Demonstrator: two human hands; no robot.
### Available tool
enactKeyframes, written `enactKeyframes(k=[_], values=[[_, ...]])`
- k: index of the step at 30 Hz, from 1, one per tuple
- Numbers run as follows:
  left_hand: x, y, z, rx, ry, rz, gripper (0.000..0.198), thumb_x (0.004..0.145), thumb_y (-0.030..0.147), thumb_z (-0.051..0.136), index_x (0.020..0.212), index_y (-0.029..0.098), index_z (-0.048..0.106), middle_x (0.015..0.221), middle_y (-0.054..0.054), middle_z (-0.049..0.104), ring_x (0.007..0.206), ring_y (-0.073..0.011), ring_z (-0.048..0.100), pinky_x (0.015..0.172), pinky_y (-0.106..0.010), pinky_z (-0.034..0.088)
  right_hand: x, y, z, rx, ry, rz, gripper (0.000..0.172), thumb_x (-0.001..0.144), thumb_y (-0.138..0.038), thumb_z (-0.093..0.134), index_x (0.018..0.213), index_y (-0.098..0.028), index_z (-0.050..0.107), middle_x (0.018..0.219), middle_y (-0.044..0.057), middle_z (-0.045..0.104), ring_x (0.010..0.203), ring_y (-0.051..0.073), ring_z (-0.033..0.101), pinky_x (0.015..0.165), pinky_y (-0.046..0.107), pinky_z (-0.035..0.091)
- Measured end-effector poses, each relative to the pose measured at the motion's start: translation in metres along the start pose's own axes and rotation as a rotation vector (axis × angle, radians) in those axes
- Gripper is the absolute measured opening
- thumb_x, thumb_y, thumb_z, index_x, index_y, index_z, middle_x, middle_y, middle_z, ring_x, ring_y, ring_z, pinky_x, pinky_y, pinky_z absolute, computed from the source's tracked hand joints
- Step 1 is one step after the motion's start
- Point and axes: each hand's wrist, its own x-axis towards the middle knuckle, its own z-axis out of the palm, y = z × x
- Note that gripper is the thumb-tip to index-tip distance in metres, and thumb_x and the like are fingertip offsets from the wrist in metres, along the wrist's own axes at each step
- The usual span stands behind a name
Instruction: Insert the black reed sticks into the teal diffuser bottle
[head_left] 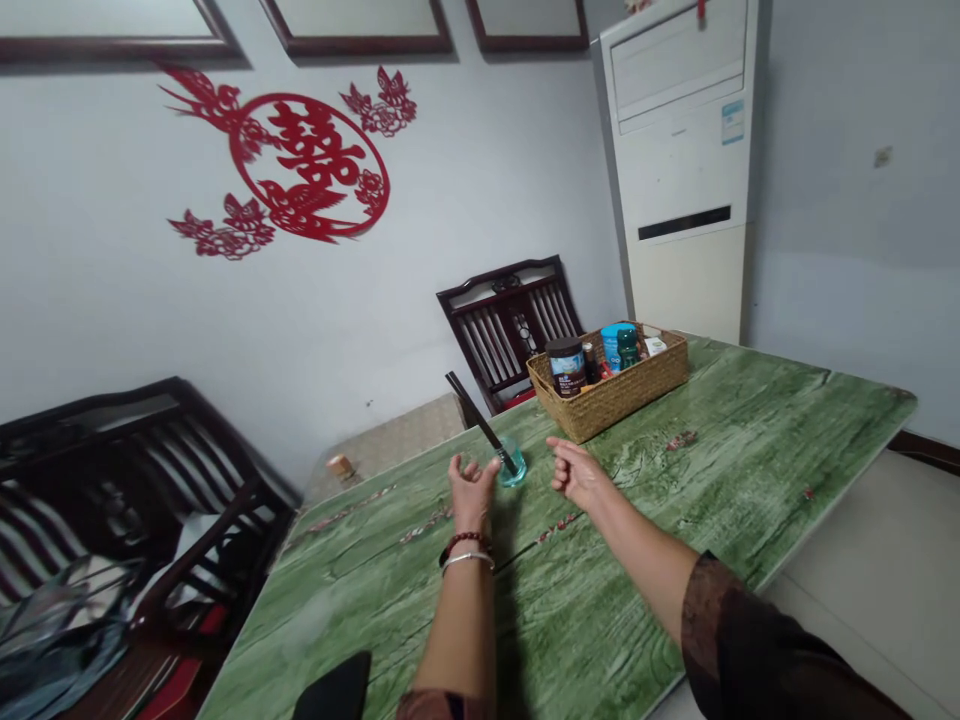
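My left hand (pixel 472 490) hangs over the green wood-pattern tabletop (pixel 675 520), fingers spread and slightly curled, holding nothing. A beaded red bracelet and a silver bangle circle its wrist. Just right of those fingers stands a small clear blue-tinted glass (pixel 512 468), apart from them or barely touching; I cannot tell which. A thin black rod (pixel 480 418) leans out of the glass toward the far left. My right hand (pixel 577 473) lies loosely open, holding nothing, its fingertips pointing toward the glass from a short distance.
A wicker basket (pixel 607 392) on the table's far side holds several jars and bottles. Behind it stands a dark wooden chair (pixel 510 330). A dark slatted bench (pixel 135 480) sits left, a white floor-standing air conditioner (pixel 679 150) right. A black object (pixel 336 688) lies at the near edge.
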Motion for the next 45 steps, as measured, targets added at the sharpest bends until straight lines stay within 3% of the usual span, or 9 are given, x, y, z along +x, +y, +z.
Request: enactKeyframes(k=[3, 8, 14, 19, 25, 31, 34, 39, 45], values=[[0.026, -0.006, 0.02, 0.141, -0.018, 0.071, 0.098, 0.057, 0.033, 0.091, 0.139, 0.02, 0.039, 0.131, -0.015, 0.057, 0.134, -0.0299, 0.05, 0.11, -0.047, 0.038, 0.002, -0.008, 0.002, -0.171, -0.006, -0.032, 0.038, 0.07, -0.035, 0.075, 0.103, -0.021, 0.061, 0.059, -0.008, 0.054, 0.047, 0.008, 0.046, 0.05, 0.022, 0.036], [0.035, -0.013, 0.034, 0.291, -0.141, 0.138, 0.072, 0.055, 0.034, 0.088, 0.117, 0.016, 0.056, 0.104, -0.01, 0.069, 0.108, -0.032, 0.066, 0.099, -0.05, 0.047, 0.008, -0.028, 0.005, -0.574, -0.042, -0.22, 0.033, 0.079, -0.043, 0.065, 0.102, -0.02, 0.064, 0.075, -0.001, 0.066, 0.067, 0.014, 0.062, 0.059, 0.024, 0.044], [-0.026, -0.013, 0.023, 0.346, -0.309, 0.227, 0.064, 0.061, 0.034, 0.084, 0.117, 0.016, 0.061, 0.108, -0.011, 0.072, 0.102, -0.0287, 0.069, 0.095, -0.044, 0.05, 0.002, -0.03, 0.047, -1.118, -0.064, -0.403, 0.033, 0.086, -0.028, 0.06, 0.118, -0.02, 0.061, 0.109, 0.007, 0.072, 0.108, 0.022, 0.066, 0.097, 0.036, 0.047], [-0.093, -0.009, 0.017, 0.361, -0.42, 0.246, 0.064, 0.062, 0.031, 0.085, 0.12, 0.016, 0.063, 0.111, -0.012, 0.073, 0.102, -0.0304, 0.069, 0.093, -0.044, 0.052, -0.031, -0.02, 0.065, -1.419, -0.181, -0.363, 0.03, 0.088, -0.028, 0.063, 0.116, -0.018, 0.062, 0.115, 0.01, 0.072, 0.109, 0.025, 0.066, 0.095, 0.036, 0.047], [-0.116, 0.0, -0.001, 0.426, -0.519, 0.353, 0.074, 0.074, 0.044, 0.079, 0.137, 0.016, 0.053, 0.14, -0.019, 0.06, 0.129, -0.0343, 0.057, 0.109, -0.048, 0.044, -0.059, -0.02, 0.063, -1.217, -0.151, -0.411, 0.024, 0.097, -0.03, 0.048, 0.084, -0.019, 0.064, 0.092, 0.006, 0.075, 0.091, 0.02, 0.069, 0.089, 0.032, 0.05], [-0.08, 0.013, -0.06, 0.818, -0.265, 0.261, 0.045, 0.088, 0.028, 0.058, 0.132, 0.02, 0.061, 0.15, -0.018, 0.051, 0.145, -0.0355, 0.039, 0.119, -0.058, 0.026, -0.072, -0.079, 0.081, -0.765, -0.109, -0.754, 0.041, 0.102, -0.052, 0.037, 0.085, -0.02, 0.058, 0.078, 0.003, 0.07, 0.069, 0.015, 0.066, 0.072, 0.027, 0.053], [-0.067, 0.013, -0.083, 0.878, -0.242, 0.187, 0.029, 0.078, 0.022, 0.065, 0.105, 0.019, 0.074, 0.136, -0.024, 0.06, 0.136, -0.0478, 0.046, 0.11, -0.072, 0.025, -0.081, -0.11, 0.065, -1.144, -0.082, -0.759, 0.033, 0.103, -0.047, 0.038, 0.097, -0.021, 0.058, 0.079, 0.002, 0.069, 0.066, 0.014, 0.064, 0.066, 0.025, 0.049], [-0.059, 0.012, -0.09, 0.801, -0.303, 0.156, 0.019, 0.076, 0.032, 0.07, 0.091, 0.021, 0.073, 0.104, -0.017, 0.072, 0.111, -0.0376, 0.065, 0.101, -0.056, 0.044, -0.086, -0.106, -0.008, -2.136, 0.029, -0.392, 0.024, 0.101, -0.033, 0.048, 0.113, -0.018, 0.063, 0.096, 0.013, 0.075, 0.09, 0.027, 0.071, 0.075, 0.032, 0.047], [-0.083, 0.018, -0.05, 0.014, -0.364, 0.099, 0.052, 0.078, 0.053, 0.071, 0.119, 0.025, 0.057, 0.118, -0.009, 0.069, 0.093, -0.0225, 0.071, 0.088, -0.041, 0.055, -0.075, -0.08, -0.071, -2.296, 0.221, -0.183, 0.029, 0.102, -0.026, 0.044, 0.12, -0.013, 0.063, 0.115, 0.019, 0.071, 0.104, 0.028, 0.068, 0.081, 0.034, 0.047]])
